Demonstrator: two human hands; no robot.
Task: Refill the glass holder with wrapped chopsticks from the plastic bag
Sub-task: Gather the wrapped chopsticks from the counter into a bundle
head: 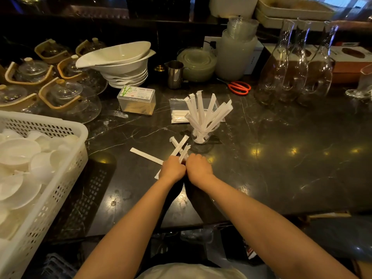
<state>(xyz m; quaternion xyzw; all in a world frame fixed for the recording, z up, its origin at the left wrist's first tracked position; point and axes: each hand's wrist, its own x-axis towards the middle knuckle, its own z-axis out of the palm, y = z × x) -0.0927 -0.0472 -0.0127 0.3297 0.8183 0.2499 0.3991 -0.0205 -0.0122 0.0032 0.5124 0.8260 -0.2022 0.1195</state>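
Left edge: basket (66,125) of white cups. Centre, low: one loose packet (146,156) flat on the counter (281,158), just left of your left hand (172,169). Both hands — left and right hand (198,168), touching — are fisted around a small bundle (180,147) whose long axis fans up and away from you. Holder (202,135) stands just beyond, slightly right — your right hand is nearer. Bag (181,110) lies behind it, upper centre.
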